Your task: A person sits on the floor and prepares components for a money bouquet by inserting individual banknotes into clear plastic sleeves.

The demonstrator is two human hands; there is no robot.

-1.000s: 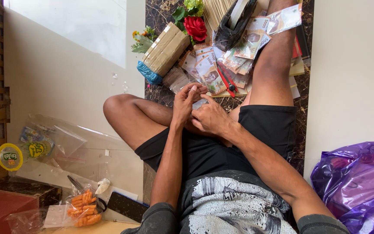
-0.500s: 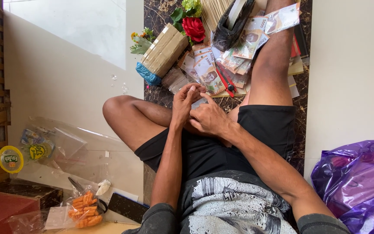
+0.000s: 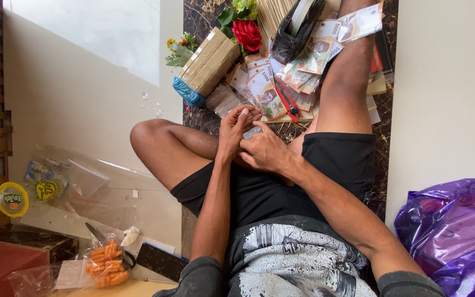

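Sitting on the floor, a small note (image 3: 252, 132) is pinched between left hand (image 3: 236, 127) and right hand (image 3: 268, 151); beyond them, many banknotes (image 3: 281, 82) lie unworked.

Sat cross-legged on the floor (image 3: 83, 99), both hands (image 3: 251, 140) meeting over the lap, banknotes (image 3: 281, 82) heaped just beyond them. Left of the notes lay a bundle of sticks (image 3: 210, 60), a rose (image 3: 247, 34) behind. Far right, a plastic bag (image 3: 452, 231); far left, a snack packet (image 3: 105, 264).

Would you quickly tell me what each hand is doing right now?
Left hand: fingers closed on a small pale piece.
Right hand: pinching the same piece.
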